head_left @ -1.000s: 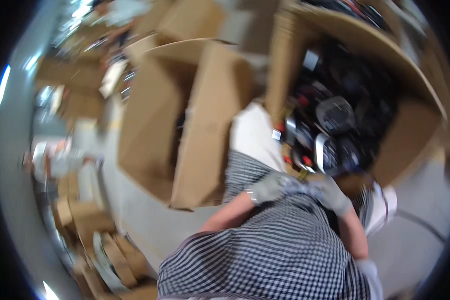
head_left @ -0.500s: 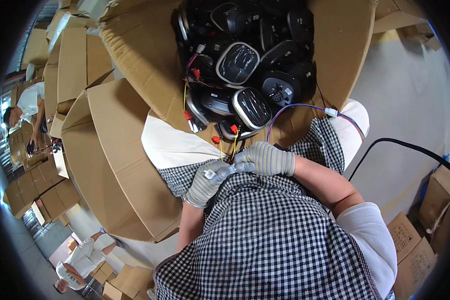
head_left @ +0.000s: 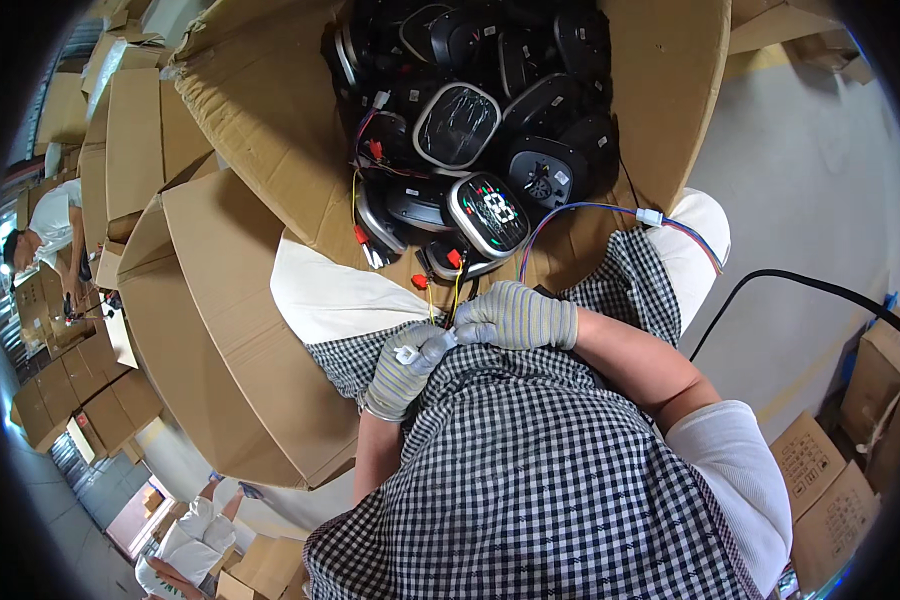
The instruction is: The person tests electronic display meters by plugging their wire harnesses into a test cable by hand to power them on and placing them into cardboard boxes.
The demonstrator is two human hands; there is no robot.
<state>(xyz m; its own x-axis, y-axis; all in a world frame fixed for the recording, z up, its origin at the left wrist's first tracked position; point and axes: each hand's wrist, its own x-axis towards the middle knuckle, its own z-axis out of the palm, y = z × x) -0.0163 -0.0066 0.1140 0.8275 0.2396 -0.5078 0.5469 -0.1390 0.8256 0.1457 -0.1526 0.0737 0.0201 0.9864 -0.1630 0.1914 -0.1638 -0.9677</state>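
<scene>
Display-filled carton (head_left: 665, 100) ahead, lit display (head_left: 488, 215) face-up, left hand (head_left: 402, 372), right hand (head_left: 515, 315) curled, pinching white connector (head_left: 449, 339), long axis partly hidden.

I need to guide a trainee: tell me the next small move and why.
Probably hold the left hand and right hand steady and look over the digital display: its digits and coloured icons are lit while the two hands meet, a white connector in the left.
</scene>
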